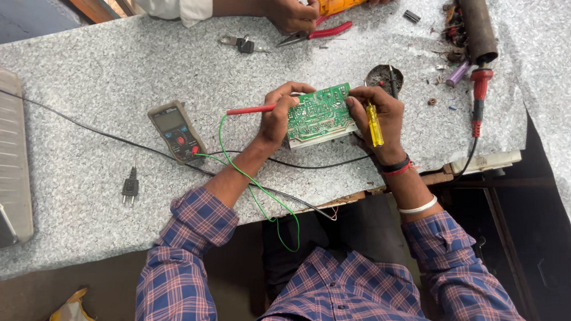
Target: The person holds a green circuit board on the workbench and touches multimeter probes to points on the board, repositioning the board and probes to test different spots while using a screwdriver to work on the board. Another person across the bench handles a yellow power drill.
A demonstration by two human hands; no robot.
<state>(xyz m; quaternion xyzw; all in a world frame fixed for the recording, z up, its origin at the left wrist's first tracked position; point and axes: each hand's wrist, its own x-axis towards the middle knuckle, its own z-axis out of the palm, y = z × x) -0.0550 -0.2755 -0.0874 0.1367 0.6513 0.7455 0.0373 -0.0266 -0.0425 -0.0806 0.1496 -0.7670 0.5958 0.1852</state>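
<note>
A green circuit board (pixel 319 113) stands tilted on the speckled grey worktop (pixel 91 111), held between both hands. My left hand (pixel 275 119) grips its left edge and also holds a red test probe (pixel 250 109), whose tip meets the board. My right hand (pixel 376 111) grips the right edge, and a yellow-handled screwdriver (pixel 374 124) lies against that hand, tip toward the board. A green lead (pixel 261 193) runs from the probe down over the table edge and back to a grey multimeter (pixel 176 131) lying left of the board.
Across the worktop another person's hands (pixel 292 9) hold a yellow tool beside red-handled pliers (pixel 321 32). A soldering iron (pixel 479 88) with a red grip, a dark cylinder (pixel 476 18), keys (pixel 242 44), a black plug (pixel 130 187) and a metal appliance (pixel 2 160) lie around. Black cables cross the surface.
</note>
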